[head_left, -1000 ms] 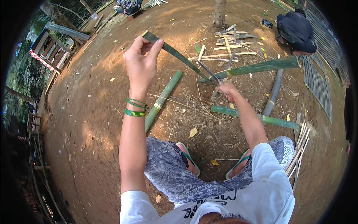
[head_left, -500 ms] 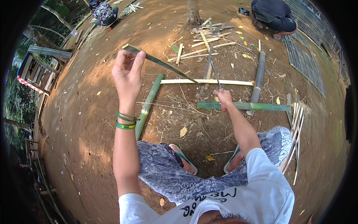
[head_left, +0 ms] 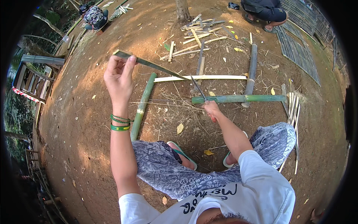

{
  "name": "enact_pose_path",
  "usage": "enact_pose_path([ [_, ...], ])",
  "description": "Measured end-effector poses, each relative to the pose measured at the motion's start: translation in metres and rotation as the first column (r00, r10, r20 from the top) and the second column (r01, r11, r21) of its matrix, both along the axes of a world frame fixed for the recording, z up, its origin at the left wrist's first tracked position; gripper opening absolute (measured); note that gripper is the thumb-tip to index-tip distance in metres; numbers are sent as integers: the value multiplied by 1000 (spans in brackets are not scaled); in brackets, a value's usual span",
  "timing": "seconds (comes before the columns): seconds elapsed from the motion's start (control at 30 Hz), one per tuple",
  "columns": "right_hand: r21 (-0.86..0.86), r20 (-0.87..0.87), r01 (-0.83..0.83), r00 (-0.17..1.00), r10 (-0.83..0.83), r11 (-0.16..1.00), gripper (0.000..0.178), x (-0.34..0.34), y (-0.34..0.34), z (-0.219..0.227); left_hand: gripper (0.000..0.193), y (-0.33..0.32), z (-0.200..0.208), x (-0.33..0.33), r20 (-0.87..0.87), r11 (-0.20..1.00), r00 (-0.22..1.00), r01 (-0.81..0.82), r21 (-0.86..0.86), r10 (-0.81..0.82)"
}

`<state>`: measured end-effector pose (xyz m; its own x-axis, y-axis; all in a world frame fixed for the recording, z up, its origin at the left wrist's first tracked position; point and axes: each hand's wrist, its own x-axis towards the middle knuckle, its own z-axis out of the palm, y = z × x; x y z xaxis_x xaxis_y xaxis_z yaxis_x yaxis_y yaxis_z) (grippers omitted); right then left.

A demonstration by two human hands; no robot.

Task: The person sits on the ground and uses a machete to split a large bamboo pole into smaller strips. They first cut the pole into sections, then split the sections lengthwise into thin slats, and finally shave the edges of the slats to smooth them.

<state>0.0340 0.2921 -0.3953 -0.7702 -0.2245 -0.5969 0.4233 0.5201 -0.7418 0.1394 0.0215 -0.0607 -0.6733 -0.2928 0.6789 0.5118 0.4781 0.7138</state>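
Observation:
My left hand [head_left: 118,79], raised, pinches one end of a green bamboo strip [head_left: 160,68] between thumb and fingers. The strip slants down to the right, its other end over the ground. My right hand [head_left: 212,109] is wrapped around the red handle of a knife [head_left: 200,90] with a narrow dark blade. The blade's tip is at the strip's lower end; whether they touch I cannot tell. Beneath lies a pale split bamboo piece [head_left: 209,77], reaching from a green bamboo pole [head_left: 143,106] to a grey one [head_left: 251,69]. Another green pole [head_left: 223,99] lies crosswise just beyond my right hand.
Split bamboo pieces [head_left: 201,33] lie heaped before a tree trunk [head_left: 182,10]. Thin strips [head_left: 294,108] rest beside my right knee. One person [head_left: 264,11] bends at the far right near slatted bamboo panels [head_left: 298,54]; another [head_left: 95,16] crouches at the far left.
My right hand has brought the knife left and nearer to me, so its tip now meets the strip's lower end in the view. The whole view has shifted slightly.

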Motion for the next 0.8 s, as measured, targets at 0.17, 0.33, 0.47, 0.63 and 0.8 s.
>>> enact_pose_path([
  [0.17, 108, -374, -116, 915, 149, 987, 32, -4, -9, 6, 11, -3, -1, 5, 45, 999, 999, -12, -50, 14],
  [0.33, 177, -128, -42, 990, 66, 983, 35, -14, 5, 8, 9, 4, 1, 1, 18, 1000, 1000, 25, -12, -25],
  [0.47, 202, -246, -73, 961, 123, 977, 36, -18, 13, 9, 8, 12, 0, 2, -25, 997, 998, 55, 51, -53],
  [0.63, 227, -255, -132, 948, 190, 965, 36, -2, 15, 5, 10, 12, 4, 15, 3, 998, 999, 54, 16, -54],
  [0.8, 253, -46, -73, 995, 87, 965, 36, -2, 12, -5, 11, 28, 18, 36, 60, 987, 997, 49, -151, -40],
])
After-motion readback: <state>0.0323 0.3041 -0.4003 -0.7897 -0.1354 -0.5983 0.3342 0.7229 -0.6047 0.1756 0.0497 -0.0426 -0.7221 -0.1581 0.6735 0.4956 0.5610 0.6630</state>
